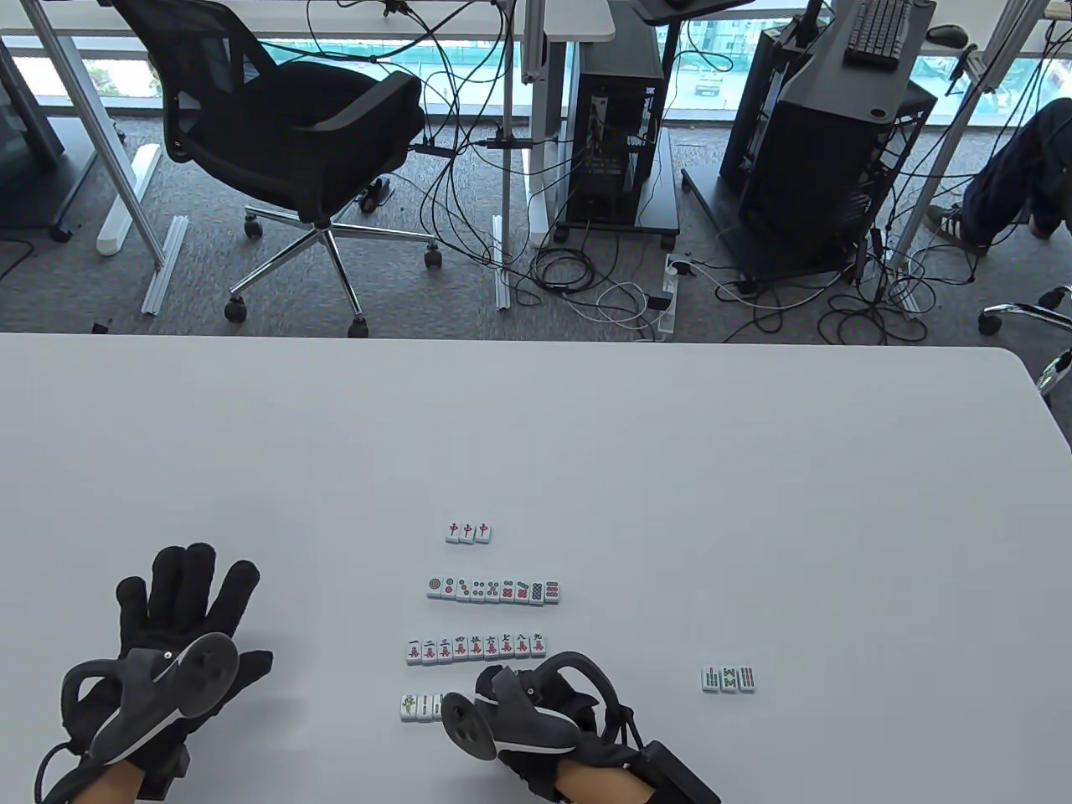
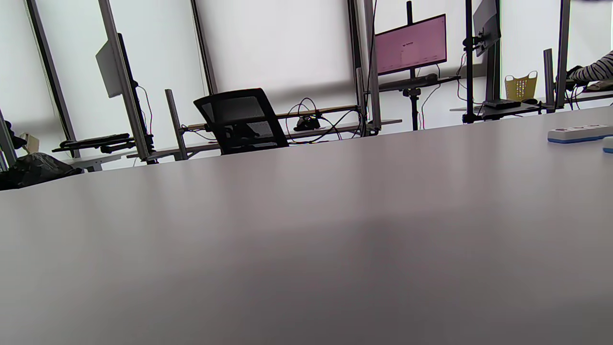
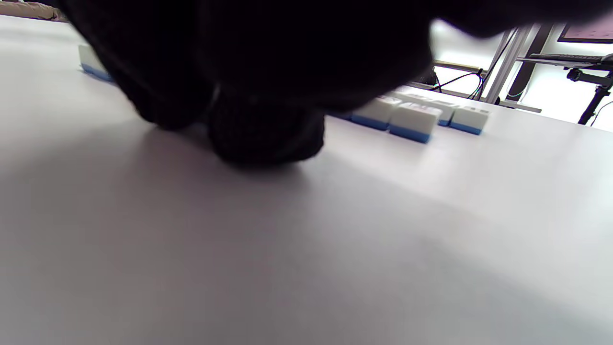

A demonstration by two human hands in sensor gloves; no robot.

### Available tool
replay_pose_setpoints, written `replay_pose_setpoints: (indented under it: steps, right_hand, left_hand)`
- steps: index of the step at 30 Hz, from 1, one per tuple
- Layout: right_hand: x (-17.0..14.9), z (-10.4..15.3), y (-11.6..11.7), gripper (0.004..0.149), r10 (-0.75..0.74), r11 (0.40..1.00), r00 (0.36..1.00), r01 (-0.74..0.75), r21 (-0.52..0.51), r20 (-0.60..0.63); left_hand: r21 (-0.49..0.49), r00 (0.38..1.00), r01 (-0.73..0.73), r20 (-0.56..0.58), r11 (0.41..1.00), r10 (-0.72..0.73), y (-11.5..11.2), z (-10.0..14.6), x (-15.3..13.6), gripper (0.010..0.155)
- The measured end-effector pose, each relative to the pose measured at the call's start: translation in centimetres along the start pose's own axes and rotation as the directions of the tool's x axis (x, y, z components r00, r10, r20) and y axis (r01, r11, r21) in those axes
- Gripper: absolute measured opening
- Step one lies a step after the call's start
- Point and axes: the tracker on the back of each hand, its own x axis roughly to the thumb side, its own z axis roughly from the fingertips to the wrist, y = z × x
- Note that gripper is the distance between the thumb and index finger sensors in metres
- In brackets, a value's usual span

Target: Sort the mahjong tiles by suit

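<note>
right hand [image 1: 536, 712] curled, grip unclear, over bamboo tiles [image 1: 419, 707]; left hand [image 1: 180, 624] flat, spread.

Upper left, a black office chair [image 1: 301, 142] on grey carpet; tangled cables [image 1: 586, 285] lie mid-frame; computer towers [image 1: 620, 142] stand beyond the white surface [image 1: 754, 502].

white table [image 1: 754, 469] | mahjong tiles [image 1: 492, 590] in rows (face up) | three apart [image 1: 729, 679]
</note>
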Motion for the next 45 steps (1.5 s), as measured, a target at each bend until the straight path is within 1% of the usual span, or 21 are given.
replay_pose_setpoints:
  steps: [3,5,9,12,15,17,18,20,22,24,29,32,36,41,43,45]
  right_hand:
    - [-0.5,0.5,-0.7,0.066,0.003,1.000,1.000,-0.004,-0.019,-0.009]
    - [-1.4,1.0,-1.5,0.066,-0.017,0.999,0.999,0.015,-0.041,-0.033]
    - [-5.4,2.7,-3.3,0.065,-0.051,0.997,0.986,0.040,-0.072,-0.160]
    - [-8.8,4.1,-3.7,0.066,-0.045,0.999,0.968,0.041,-0.021,-0.248]
    - [-12.3,5.8,-3.6,0.066,0.011,0.999,0.942,0.002,0.038,-0.336]
    - [-14.3,6.9,-3.1,0.067,0.065,0.995,0.919,-0.032,0.091,-0.390]
    - [-15.4,7.4,-2.5,0.068,0.093,0.989,0.905,-0.037,0.141,-0.415]
    - [-16.7,8.2,-1.2,0.070,0.109,0.980,0.898,-0.026,0.196,-0.426]
    - [-17.4,8.8,0.0,0.071,0.134,0.979,0.886,-0.048,0.199,-0.444]
    - [-17.7,9.1,1.4,0.072,0.171,0.969,0.880,-0.068,0.238,-0.443]
    - [-17.8,9.1,3.2,0.071,0.190,0.959,0.881,-0.073,0.273,-0.433]
    - [-17.7,8.8,3.5,0.067,0.199,0.958,0.884,-0.085,0.273,-0.423]
    - [-17.6,8.7,3.6,0.058,0.197,0.963,0.891,-0.098,0.251,-0.409]
    - [-17.1,8.5,3.5,0.058,0.220,0.963,0.896,-0.135,0.234,-0.386]
    - [-16.7,8.4,3.3,0.058,0.220,0.966,0.899,-0.147,0.213,-0.378]
    - [-15.9,8.1,2.9,0.059,0.207,0.973,0.908,-0.154,0.171,-0.364]
  left_hand:
    - [0.001,1.000,0.001,0.001,1.000,-0.001,0.0,0.0,0.0,0.092]
    - [0.002,1.000,0.002,0.002,1.000,-0.002,0.0,0.0,0.0,0.092]
    - [0.002,1.000,0.000,0.002,1.000,0.000,0.0,0.0,0.0,0.092]
    - [0.001,1.000,0.001,0.002,1.000,-0.001,0.0,0.1,0.1,0.092]
    - [0.000,1.000,0.003,-0.001,1.000,-0.003,0.0,0.1,0.1,0.092]
    - [0.000,1.000,0.005,-0.004,1.000,-0.005,0.0,0.1,0.1,0.092]
    - [-0.001,1.000,0.005,-0.007,1.000,-0.005,0.0,0.1,0.1,0.092]
    - [-0.004,1.000,0.007,-0.011,1.000,-0.007,0.0,0.1,0.1,0.092]
    - [-0.006,1.000,0.009,-0.013,1.000,-0.009,0.0,0.1,0.1,0.092]
    - [-0.009,1.000,0.011,-0.016,1.000,-0.011,0.0,0.2,0.1,0.092]
    - [-0.017,1.000,0.018,-0.015,1.000,-0.018,-0.1,0.2,0.2,0.092]
    - [-0.019,1.000,0.020,-0.017,1.000,-0.020,0.0,0.2,0.2,0.092]
    - [-0.022,1.000,0.020,-0.018,1.000,-0.020,0.0,0.2,0.2,0.092]
    - [-0.018,1.000,0.020,-0.016,1.000,-0.020,0.0,0.2,0.3,0.092]
    - [-0.018,1.000,0.020,-0.015,1.000,-0.021,0.0,0.2,0.3,0.092]
    - [-0.015,1.000,0.021,-0.014,1.000,-0.022,0.0,0.2,0.3,0.092]
